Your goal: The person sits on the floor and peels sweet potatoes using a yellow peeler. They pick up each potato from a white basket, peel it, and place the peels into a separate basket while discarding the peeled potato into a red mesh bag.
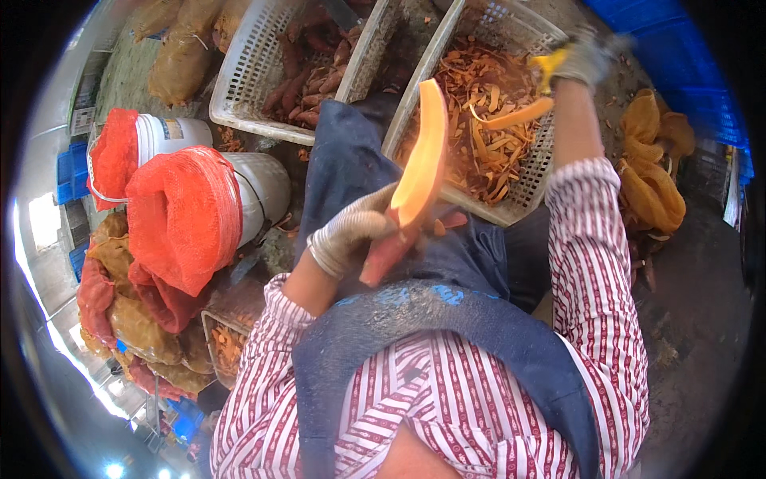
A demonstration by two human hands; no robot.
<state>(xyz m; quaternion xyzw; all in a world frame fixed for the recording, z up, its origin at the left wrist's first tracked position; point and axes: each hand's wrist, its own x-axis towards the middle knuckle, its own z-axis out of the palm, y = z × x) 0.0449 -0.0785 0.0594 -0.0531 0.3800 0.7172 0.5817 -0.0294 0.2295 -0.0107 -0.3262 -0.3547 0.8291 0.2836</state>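
My left hand [353,230], in a whitish glove, grips the lower part of a long sweet potato [422,158]. Its upper face is peeled to bare orange flesh, while reddish skin stays on the lower end and along the right edge. Out at the upper right, my gloved right hand [581,64] is blurred and holds a yellow-handled tool [547,64], which looks like a peeler. A curled orange peel strip [519,115] is just below it, over a white plastic crate [392,135] full of peelings [488,152].
Left of the peelings crate, another white crate [263,127] holds unpeeled sweet potatoes [311,90]. White buckets [266,188] with red mesh bags [179,215] over them lie at left. Filled sacks [179,66] stand beyond. Orange mesh bags [652,185] and blue crates [664,60] are at right.
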